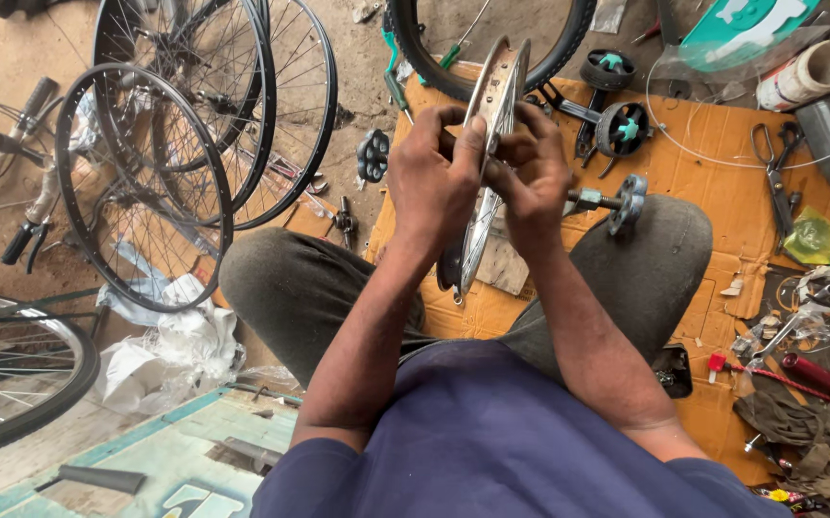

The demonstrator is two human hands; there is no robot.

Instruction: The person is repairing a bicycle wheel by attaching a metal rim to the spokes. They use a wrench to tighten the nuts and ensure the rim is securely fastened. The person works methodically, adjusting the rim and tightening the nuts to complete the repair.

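A shiny metal bicycle wheel rim (499, 82) stands upright on edge between my knees, seen edge-on. My left hand (431, 177) grips it from the left side, thumb pressed against the rim's inner face. My right hand (533, 173) clasps it from the right, fingers curled over the rim edge. Both hands meet at the same spot. An axle with a black hub piece (616, 201) sticks out to the right, just past my right hand.
Spoked black wheels (185, 144) lean at the left. Brown cardboard (722, 182) covers the floor, carrying small training wheels (621, 129), scissors (777, 163), a tape roll (808, 72) and loose tools. A tyre (491, 58) lies ahead. White plastic wrap (170, 345) lies at lower left.
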